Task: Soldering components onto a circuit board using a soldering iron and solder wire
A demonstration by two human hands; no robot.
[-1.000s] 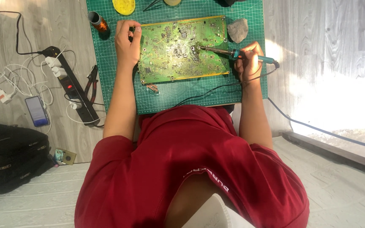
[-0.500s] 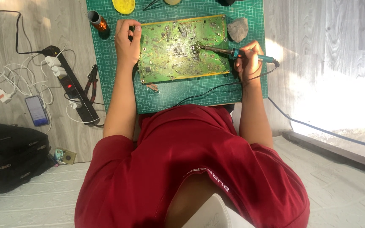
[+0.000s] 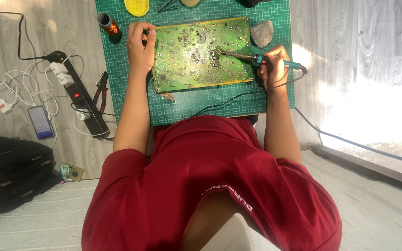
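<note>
Two hands: my left hand (image 3: 141, 44), fingers curled, steadies the circuit board (image 3: 202, 53); my right hand (image 3: 273, 67) clamps the soldering iron (image 3: 257, 58), tip touching it.

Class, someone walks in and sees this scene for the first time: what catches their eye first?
A big green circuit board lies on a green cutting mat on the floor. The right hand holds a soldering iron with its tip on the board, while the left hand rests at the board's left edge. A power strip lies left of the mat.
</note>
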